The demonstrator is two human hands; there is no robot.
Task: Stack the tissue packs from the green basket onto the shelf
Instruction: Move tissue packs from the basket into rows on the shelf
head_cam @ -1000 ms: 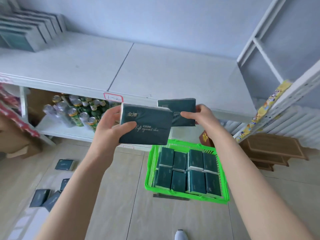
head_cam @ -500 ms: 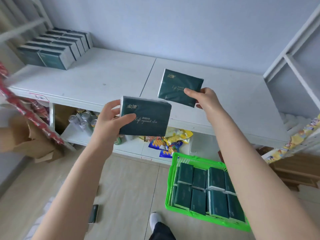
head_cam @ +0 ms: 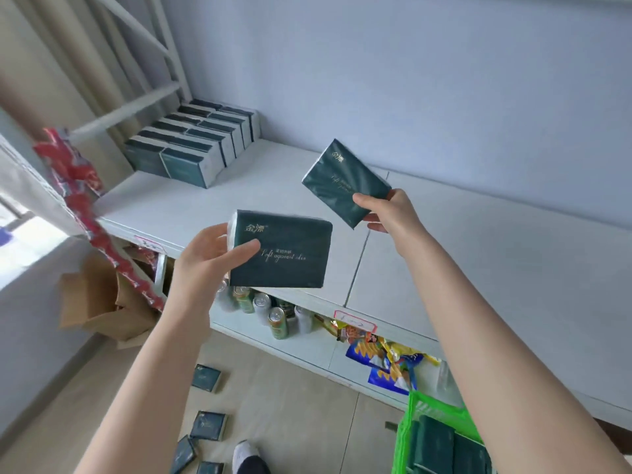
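My left hand (head_cam: 208,258) grips a dark green tissue pack (head_cam: 284,251) by its left end, held flat above the front edge of the white shelf (head_cam: 478,268). My right hand (head_cam: 390,212) pinches a second dark green tissue pack (head_cam: 343,181) by its lower corner, tilted, over the middle of the shelf top. A block of stacked tissue packs (head_cam: 195,145) stands at the shelf's far left corner. The green basket (head_cam: 413,415) sits on the floor at the lower right, with more packs (head_cam: 441,446) inside it.
Several loose packs (head_cam: 207,425) lie on the floor by my shoe (head_cam: 244,453). Drink cans (head_cam: 270,313) and snack bags (head_cam: 386,360) fill the lower shelf. An open cardboard box (head_cam: 99,302) and hanging red snack strips (head_cam: 85,196) are at the left, beside a white metal frame (head_cam: 136,100).
My view has swung left and up, so the stacked packs are nearer the centre and the basket has slid to the lower right. Both hands carried their packs up over the shelf.
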